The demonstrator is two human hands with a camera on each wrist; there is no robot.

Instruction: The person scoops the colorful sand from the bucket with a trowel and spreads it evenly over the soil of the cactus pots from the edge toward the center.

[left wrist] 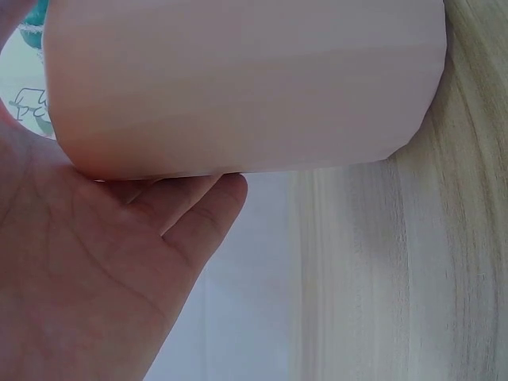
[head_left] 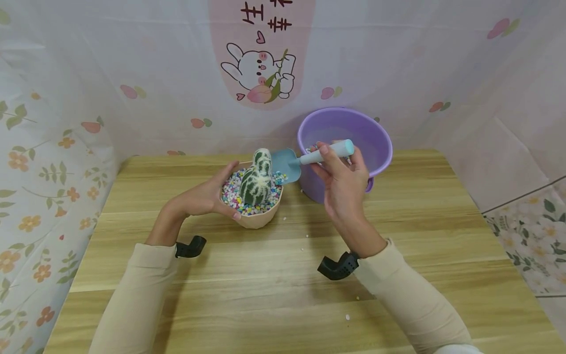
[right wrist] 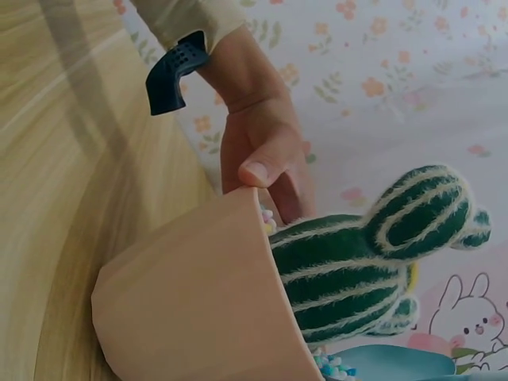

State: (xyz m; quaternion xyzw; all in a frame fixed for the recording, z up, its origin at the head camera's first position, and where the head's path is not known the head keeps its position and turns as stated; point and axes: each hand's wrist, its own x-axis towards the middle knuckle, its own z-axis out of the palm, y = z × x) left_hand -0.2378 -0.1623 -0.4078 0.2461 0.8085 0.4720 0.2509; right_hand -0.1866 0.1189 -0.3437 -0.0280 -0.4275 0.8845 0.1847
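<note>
A green cactus with fuzzy white stripes [head_left: 255,184] stands in a peach flowerpot [head_left: 258,220] among small multicoloured pebbles [head_left: 231,189]. Around the pot's left side, my left hand [head_left: 204,196] holds on, its thumb at the rim in the right wrist view. My right hand [head_left: 345,184] grips the pale blue handle of a small trowel [head_left: 287,164]. The trowel's blade tilts over the right side of the pot, with some pebbles at its lower edge. In the left wrist view, the pot wall [left wrist: 246,87] lies against the left hand's fingers [left wrist: 210,218].
Behind the right hand stands a purple bucket [head_left: 367,162] with pebbles inside. A few stray pebbles [head_left: 347,317] lie on the wooden table [head_left: 247,285]. A printed cloth [head_left: 168,64] hangs along the back and sides.
</note>
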